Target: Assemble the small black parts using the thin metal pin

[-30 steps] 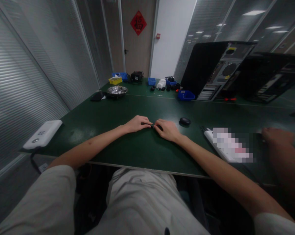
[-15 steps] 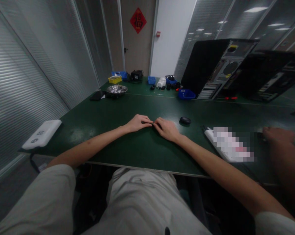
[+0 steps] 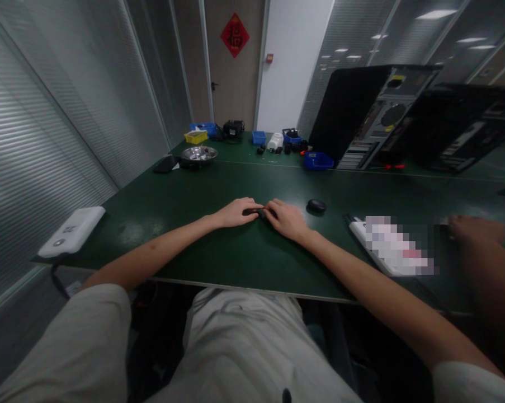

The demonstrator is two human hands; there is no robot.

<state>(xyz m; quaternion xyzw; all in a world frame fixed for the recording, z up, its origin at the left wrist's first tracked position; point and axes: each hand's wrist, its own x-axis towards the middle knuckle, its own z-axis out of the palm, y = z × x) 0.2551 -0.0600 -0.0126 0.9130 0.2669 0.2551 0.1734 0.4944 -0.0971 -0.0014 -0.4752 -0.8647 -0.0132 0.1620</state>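
Note:
Near the middle of the dark green table, my left hand and my right hand meet fingertip to fingertip. Between them is a small dark object, thin and mostly covered by my fingers; its kind cannot be made out. Thumb and fingers of my left hand pinch its left part. My right hand's fingers are curled over its right end. A black rounded object, shaped like a computer mouse or a small case, lies just beyond my right hand, untouched.
A white device lies at the left edge. Right of my arm is a white flat item, partly pixelated, near another person's hand. Behind stand a metal bowl, a blue bin and a computer tower.
My left hand's fingers have parted slightly from the thumb, and more of the dark object shows between them. Both hands stay in nearly the same place.

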